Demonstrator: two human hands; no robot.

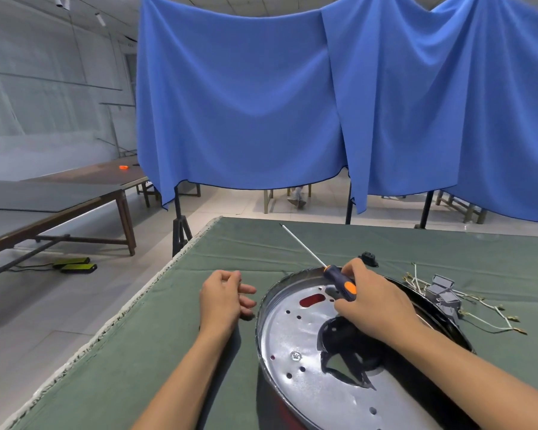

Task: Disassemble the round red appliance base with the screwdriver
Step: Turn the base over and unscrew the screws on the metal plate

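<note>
One screw (295, 355) lies nearer me than my right hand (375, 301); it grips the screwdriver (339, 280), shaft pointing away up-left; my left hand (224, 297) rests loose, empty, beside the red appliance base (280, 408).

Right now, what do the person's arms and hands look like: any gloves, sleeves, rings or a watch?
Both are bare. The left hand and right hand wear no gloves, and no ring shows on the visible fingers. Both forearms are uncovered from the wrist down to the bottom edge of the picture, with no sleeve, watch, strap or band in sight. Nothing is marked or taped on them.
</note>
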